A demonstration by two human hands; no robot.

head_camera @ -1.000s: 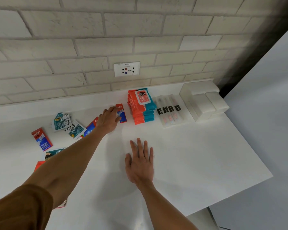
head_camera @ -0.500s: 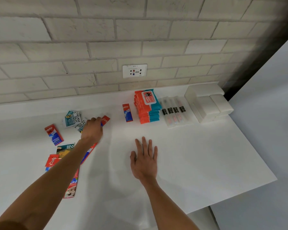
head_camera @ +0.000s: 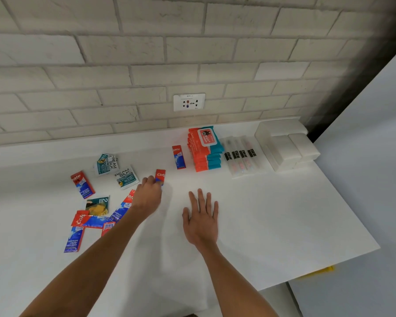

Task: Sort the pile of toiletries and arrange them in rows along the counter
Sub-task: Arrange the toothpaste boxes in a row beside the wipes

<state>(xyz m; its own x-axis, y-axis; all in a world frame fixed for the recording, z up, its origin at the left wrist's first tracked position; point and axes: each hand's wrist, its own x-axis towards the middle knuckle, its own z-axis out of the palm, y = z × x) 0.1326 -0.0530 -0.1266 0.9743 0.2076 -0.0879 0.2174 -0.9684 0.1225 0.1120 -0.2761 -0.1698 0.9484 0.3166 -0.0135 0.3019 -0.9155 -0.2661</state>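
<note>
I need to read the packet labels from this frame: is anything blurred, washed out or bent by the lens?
Head view: the wide lens bows the mortar lines of the brick wall, and the upper right edge is dark and smeared; the white boxes nearly wash into the counter; the Cream Silk sachet reads clearly; the Colgate sachet pinched by the left hand looks soft.

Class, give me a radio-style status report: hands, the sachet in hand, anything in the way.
Left hand pinching Colgate sachet. Right hand flat, open on counter. Nothing between it and lone sachet beside wipes packs.
</note>
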